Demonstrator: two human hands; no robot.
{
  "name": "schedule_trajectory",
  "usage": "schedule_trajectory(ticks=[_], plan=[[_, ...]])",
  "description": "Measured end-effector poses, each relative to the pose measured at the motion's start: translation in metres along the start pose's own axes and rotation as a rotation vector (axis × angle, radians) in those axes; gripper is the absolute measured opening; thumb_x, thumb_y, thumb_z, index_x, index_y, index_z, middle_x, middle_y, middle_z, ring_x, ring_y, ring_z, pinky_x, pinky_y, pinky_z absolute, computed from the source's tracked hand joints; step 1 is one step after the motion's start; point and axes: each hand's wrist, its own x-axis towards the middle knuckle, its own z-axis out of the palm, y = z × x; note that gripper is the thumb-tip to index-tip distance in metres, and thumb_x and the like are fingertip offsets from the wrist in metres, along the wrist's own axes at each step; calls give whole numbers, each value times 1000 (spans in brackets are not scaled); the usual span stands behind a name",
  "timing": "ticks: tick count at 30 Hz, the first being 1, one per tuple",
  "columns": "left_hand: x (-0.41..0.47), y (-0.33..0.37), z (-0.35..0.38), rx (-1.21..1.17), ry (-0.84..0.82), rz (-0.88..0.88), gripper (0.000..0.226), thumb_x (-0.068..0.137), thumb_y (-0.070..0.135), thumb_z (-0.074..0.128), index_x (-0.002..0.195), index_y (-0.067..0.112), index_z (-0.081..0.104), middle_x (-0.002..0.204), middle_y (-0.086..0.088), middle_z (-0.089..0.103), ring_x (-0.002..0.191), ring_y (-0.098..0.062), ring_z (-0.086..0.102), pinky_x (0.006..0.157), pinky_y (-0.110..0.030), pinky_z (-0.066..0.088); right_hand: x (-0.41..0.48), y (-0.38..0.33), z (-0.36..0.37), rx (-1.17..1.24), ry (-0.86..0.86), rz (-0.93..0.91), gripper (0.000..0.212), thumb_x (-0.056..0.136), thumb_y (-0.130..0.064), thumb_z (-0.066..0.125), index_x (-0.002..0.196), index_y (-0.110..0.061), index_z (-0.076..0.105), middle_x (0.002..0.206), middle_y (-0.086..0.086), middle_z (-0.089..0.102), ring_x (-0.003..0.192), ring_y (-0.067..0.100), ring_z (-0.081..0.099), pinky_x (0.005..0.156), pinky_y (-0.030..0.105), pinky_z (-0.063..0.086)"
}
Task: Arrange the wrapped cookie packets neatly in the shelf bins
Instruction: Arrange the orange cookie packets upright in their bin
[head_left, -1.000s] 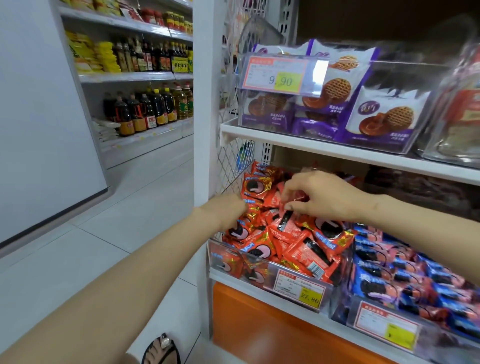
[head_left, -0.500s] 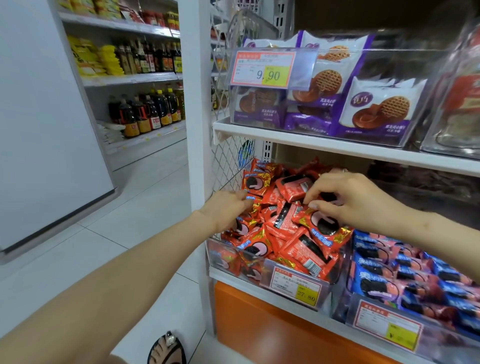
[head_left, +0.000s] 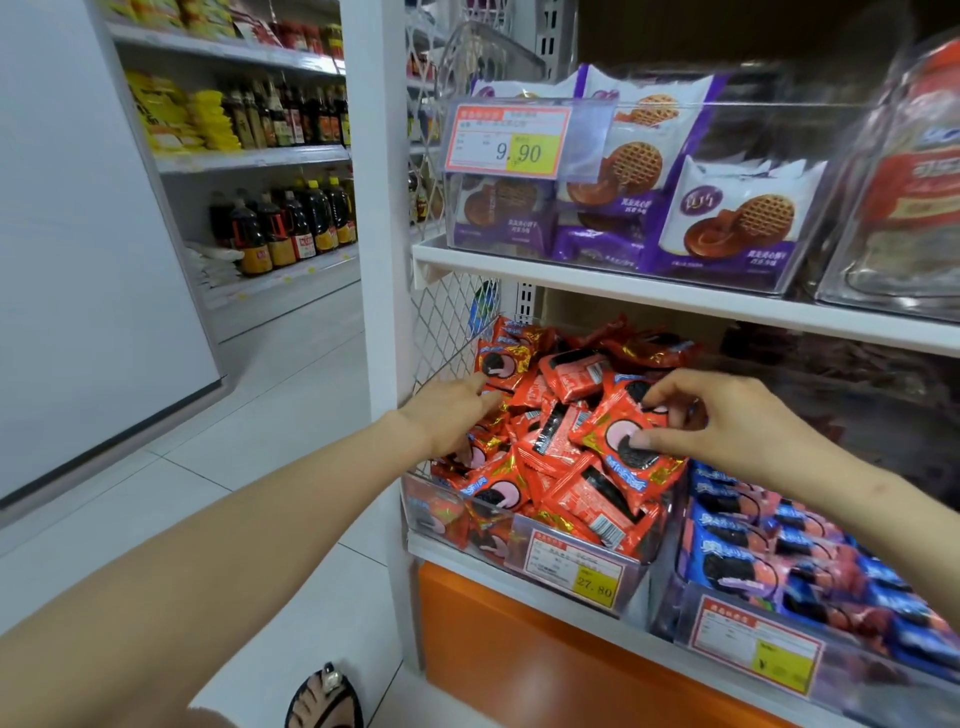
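Observation:
A clear shelf bin (head_left: 639, 582) on the lower shelf is heaped with several red wrapped cookie packets (head_left: 550, 447). My right hand (head_left: 711, 415) pinches one red packet (head_left: 621, 449) on top of the heap at its right side, thumb on its front and fingers curled over its top edge. My left hand (head_left: 449, 415) lies at the heap's left side with its fingers reaching in among the packets; the fingertips are partly hidden.
A second clear bin (head_left: 769, 639) of blue cookie packets stands right of the red one. The shelf above (head_left: 597, 283) carries a bin of purple-and-white biscuit packs (head_left: 727, 213) close over the heap. A wire mesh panel (head_left: 447, 322) closes the left side. Bottles fill aisle shelves (head_left: 291, 223) at left.
My right hand has shifted right and slightly down across the heap and now pinches a packet on the right side. The left hand stays at the left side.

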Motion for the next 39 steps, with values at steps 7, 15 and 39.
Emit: schedule_trajectory(ticks=[7, 15, 39], plan=[[-15, -8, -28, -302, 73, -52, 39, 85, 16, 65, 121, 8, 52, 121, -7, 53, 98, -19, 54, 78, -27, 42, -8, -13, 9, 36, 26, 65, 40, 71, -37, 79, 105, -25, 61, 68, -6, 63, 67, 7, 58, 66, 29, 44], [-42, 26, -69, -1188, -89, -200, 14, 94, 12, 54, 82, 7, 59, 73, -5, 69, 54, -6, 64, 52, -17, 52, -9, -23, 6, -13, -56, 52, 50, 68, -34, 82, 110, -30, 56, 72, -5, 58, 68, 8, 54, 61, 25, 39], [-28, -13, -58, -152, -38, -4, 38, 80, 23, 71, 115, 14, 60, 112, -4, 64, 104, -23, 56, 73, -25, 38, 12, -42, 53, -158, 7, -455, 30, 85, -42, 64, 111, -29, 67, 111, -10, 64, 105, 15, 48, 87, 29, 27]])
